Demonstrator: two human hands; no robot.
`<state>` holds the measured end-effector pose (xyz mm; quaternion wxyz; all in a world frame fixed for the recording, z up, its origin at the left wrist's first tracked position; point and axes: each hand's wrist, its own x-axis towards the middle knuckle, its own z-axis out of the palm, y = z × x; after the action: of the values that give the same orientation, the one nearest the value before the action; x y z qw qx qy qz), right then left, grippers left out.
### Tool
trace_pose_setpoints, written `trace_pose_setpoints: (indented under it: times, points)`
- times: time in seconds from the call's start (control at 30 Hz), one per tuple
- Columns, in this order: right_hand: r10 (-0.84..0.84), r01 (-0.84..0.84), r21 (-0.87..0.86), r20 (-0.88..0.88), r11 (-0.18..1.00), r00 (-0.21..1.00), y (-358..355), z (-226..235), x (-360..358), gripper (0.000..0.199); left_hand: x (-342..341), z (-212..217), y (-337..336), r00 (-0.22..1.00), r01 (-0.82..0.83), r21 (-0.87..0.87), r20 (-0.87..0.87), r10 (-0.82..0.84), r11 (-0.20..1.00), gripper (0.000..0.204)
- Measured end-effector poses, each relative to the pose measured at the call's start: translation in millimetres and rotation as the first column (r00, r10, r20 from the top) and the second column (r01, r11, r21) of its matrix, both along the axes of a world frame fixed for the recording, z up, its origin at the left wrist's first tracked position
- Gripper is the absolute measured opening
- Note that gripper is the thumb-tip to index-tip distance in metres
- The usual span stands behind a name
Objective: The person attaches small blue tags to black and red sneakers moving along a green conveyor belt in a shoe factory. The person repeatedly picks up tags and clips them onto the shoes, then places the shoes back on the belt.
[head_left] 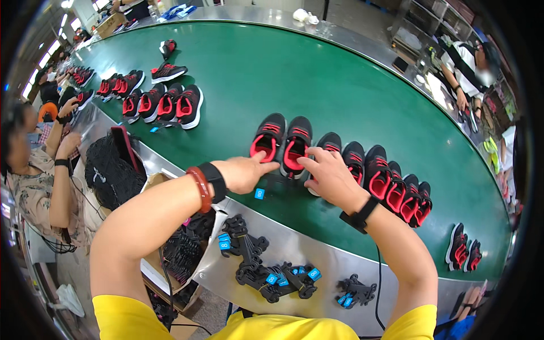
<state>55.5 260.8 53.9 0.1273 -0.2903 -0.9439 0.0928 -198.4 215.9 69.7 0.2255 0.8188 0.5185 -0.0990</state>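
Observation:
Two black sneakers with red linings stand side by side, toes away from me: a left sneaker (270, 129) and a right sneaker (298, 135). My left hand (245, 173) is at the left sneaker's heel, one finger inside its opening and another outside, closed on the heel edge. My right hand (334, 178) has its fingers apart and curved, the fingertips at the right sneaker's collar. Below the heels lies a black plastic shoe hanger with a blue tag (259, 194), partly hidden by my left hand.
A row of similar sneakers (376, 164) stands on the green belt (238, 68) at right; another group (190, 105) is at left. Black hangers (249, 255) lie on the metal ledge (226, 272). A carton of hangers (184, 249) stands left. Other people (34, 175) work around the belt.

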Motion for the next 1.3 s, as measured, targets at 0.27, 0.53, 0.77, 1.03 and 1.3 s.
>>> trace_pose_setpoints:
  times: [0.27,0.53,0.77,1.03,1.3]
  points:
    - [-0.154,0.241,-0.520,0.205,0.820,0.967,-119.4,63.7,138.5,0.008,52.6,-7.2,12.0,0.942,-0.034,0.337,0.326,-0.083,0.941,0.035]
    - [-0.302,0.411,-0.447,0.296,0.794,0.906,-214.7,42.3,210.8,0.040,99.2,-38.2,19.7,0.952,0.072,0.248,0.271,-0.141,0.966,0.037]
    - [-0.267,0.386,-0.302,0.369,0.871,0.890,-228.8,7.8,209.1,0.038,88.5,-55.7,24.2,0.944,0.159,0.393,0.209,-0.256,0.906,0.014]
    - [-0.303,0.345,-0.444,0.165,0.827,0.939,-214.6,-14.4,224.4,0.021,85.1,-57.2,7.8,0.946,0.194,0.402,0.164,-0.279,0.895,0.008]
    - [-0.536,0.326,-0.930,0.189,0.172,0.823,-165.4,21.0,202.1,0.013,82.3,-51.4,18.2,0.938,0.241,0.411,0.134,-0.320,0.879,0.010]
